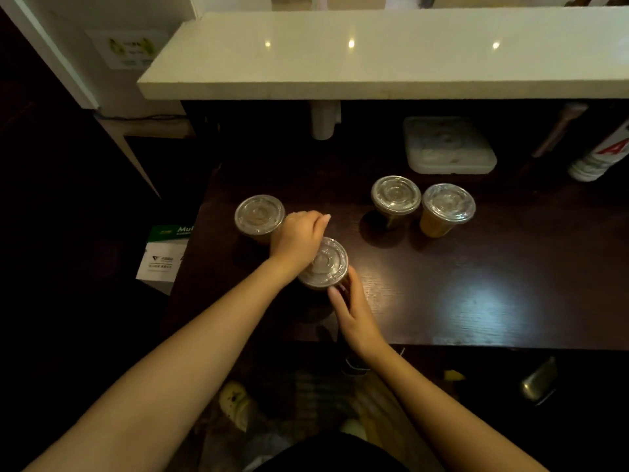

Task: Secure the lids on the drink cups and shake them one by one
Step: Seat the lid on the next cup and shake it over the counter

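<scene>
Near the front edge of the dark wooden table (476,284), the left hand (299,241) lies on the clear lid (330,267) of a drink cup (343,287), fingers curled down over its 11 o'clock rim. The right hand (354,311) wraps the cup's side from 5 o'clock. A second lidded cup (259,214) stands at 10 o'clock just beside the left hand, and a dark-filled cup (396,195) and an orange-filled cup (448,203), both lidded, stand side by side at 2 o'clock.

A drink shop's work area: lidded plastic takeaway cups (396,195) on a dark worktop (476,284) below a raised white serving counter (374,56).
</scene>
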Action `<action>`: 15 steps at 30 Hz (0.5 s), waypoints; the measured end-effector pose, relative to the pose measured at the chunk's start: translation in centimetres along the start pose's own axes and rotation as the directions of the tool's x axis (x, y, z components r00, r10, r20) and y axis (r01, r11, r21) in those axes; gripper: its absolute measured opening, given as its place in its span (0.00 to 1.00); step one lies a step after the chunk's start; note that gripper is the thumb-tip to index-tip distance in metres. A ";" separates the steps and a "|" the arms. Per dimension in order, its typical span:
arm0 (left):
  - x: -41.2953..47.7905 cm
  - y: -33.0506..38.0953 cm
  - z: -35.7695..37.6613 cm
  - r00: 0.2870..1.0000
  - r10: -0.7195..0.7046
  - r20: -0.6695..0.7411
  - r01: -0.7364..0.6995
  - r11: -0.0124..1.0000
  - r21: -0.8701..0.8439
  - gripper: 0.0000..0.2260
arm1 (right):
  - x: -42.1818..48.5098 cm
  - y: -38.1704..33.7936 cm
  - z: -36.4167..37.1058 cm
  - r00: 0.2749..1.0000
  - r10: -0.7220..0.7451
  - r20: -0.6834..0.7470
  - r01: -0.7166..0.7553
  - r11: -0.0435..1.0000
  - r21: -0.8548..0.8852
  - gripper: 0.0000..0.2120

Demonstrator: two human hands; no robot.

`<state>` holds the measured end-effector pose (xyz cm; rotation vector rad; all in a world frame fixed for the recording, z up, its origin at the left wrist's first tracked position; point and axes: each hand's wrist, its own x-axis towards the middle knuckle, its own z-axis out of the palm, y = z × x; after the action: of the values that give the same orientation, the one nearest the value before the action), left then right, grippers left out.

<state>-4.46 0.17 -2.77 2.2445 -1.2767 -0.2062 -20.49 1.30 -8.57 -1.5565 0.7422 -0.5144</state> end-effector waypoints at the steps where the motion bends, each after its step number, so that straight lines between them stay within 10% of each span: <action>1: -0.2 0.5 0.0 0.999 0.034 -0.011 -0.034 0.999 0.030 0.17 | -0.1 0.3 -0.1 1.000 -0.019 0.010 0.019 0.999 -0.051 0.29; 6: -2.6 1.0 1.6 0.986 -0.055 0.154 0.011 0.962 0.272 0.23 | 1.1 0.6 0.1 0.994 -0.105 0.018 0.106 0.955 -0.277 0.29; 15: -2.8 0.2 1.7 0.986 -0.079 0.146 0.025 0.939 0.343 0.22 | 5.7 0.5 -0.1 0.918 0.051 0.394 0.010 0.989 -0.151 0.39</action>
<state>-6.78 1.77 -4.43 2.6016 -1.4268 -0.1976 -16.71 -2.82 -9.60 -1.7217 0.4895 -0.1161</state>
